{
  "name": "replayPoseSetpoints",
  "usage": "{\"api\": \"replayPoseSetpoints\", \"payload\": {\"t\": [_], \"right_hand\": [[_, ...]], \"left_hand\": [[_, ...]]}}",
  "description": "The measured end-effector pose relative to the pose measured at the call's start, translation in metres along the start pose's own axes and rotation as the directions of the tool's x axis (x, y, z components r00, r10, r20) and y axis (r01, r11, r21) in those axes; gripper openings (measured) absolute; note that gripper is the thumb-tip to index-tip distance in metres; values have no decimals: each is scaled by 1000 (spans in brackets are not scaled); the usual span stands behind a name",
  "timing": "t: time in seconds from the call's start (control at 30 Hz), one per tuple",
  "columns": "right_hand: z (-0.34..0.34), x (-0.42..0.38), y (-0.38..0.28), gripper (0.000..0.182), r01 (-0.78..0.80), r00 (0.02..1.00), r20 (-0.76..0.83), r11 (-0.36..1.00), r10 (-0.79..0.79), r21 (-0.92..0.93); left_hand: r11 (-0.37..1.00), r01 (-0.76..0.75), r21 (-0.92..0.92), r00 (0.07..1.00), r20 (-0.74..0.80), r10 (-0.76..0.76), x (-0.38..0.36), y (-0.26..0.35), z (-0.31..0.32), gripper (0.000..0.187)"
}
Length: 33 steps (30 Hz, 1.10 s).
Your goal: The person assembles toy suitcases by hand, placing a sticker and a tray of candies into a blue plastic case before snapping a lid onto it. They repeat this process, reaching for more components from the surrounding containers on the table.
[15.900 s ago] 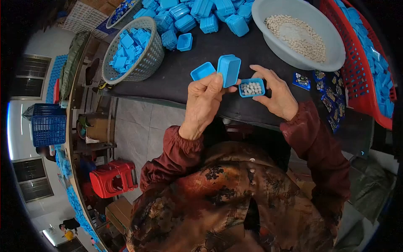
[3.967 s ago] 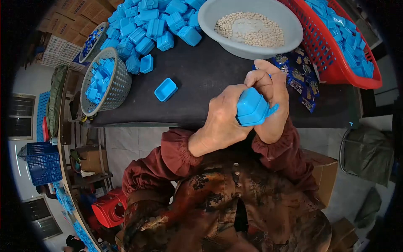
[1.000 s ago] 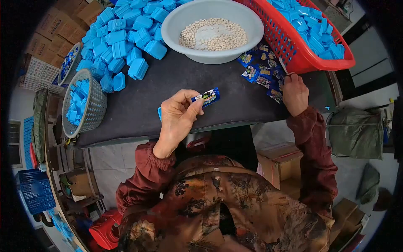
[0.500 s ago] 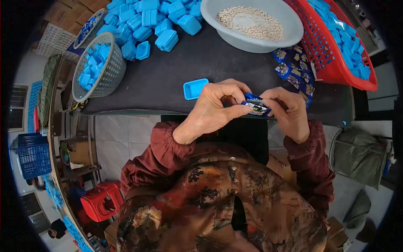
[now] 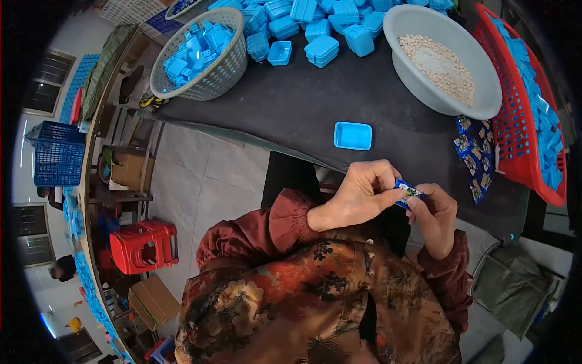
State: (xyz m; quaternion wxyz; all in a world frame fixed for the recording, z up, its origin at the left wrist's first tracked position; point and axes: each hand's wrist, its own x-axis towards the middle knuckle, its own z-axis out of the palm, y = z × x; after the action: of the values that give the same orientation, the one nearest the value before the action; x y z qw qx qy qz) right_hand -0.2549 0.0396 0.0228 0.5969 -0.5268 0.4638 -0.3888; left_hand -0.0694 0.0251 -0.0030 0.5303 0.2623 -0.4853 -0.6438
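Observation:
Between my two hands is a small blue printed packet (image 5: 407, 193), held just off the table's front edge. My left hand (image 5: 362, 195) pinches its left end with thumb and fingers. The right end is pinched by my right hand (image 5: 433, 212). An open blue tray (image 5: 353, 136) lies on the dark table (image 5: 291, 109), up and to the left of the packet. More blue printed packets (image 5: 474, 159) lie spread to the right of my hands.
A grey bowl (image 5: 418, 82) holds pale round pieces. Beside it a red basket (image 5: 526, 130) holds blue items. Blue boxes (image 5: 321, 50) are heaped at the back. A grey basket (image 5: 212, 85) of blue pieces stands left. A red stool (image 5: 142, 246) is on the floor.
The camera view has turned and shifted, so the table's things appear moved. The packet now looks more folded or turned between my hands, which still hold it.

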Motion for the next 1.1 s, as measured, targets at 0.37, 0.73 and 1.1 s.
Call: {"api": "replayPoseSetpoints", "payload": {"t": [0.37, 0.73, 1.1], "right_hand": [[-29, 25, 1, 9, 1, 999, -39, 984, 6, 176], [-36, 30, 2, 11, -51, 997, 62, 962, 35, 268], [-64, 56, 13, 16, 85, 980, -152, 958, -131, -273]], "left_hand": [[525, -169, 834, 967, 37, 252, 16, 35, -86, 25], [976, 168, -139, 980, -81, -180, 28, 44, -81, 37], [298, -305, 904, 939, 235, 250, 39, 27, -66, 48]]}}
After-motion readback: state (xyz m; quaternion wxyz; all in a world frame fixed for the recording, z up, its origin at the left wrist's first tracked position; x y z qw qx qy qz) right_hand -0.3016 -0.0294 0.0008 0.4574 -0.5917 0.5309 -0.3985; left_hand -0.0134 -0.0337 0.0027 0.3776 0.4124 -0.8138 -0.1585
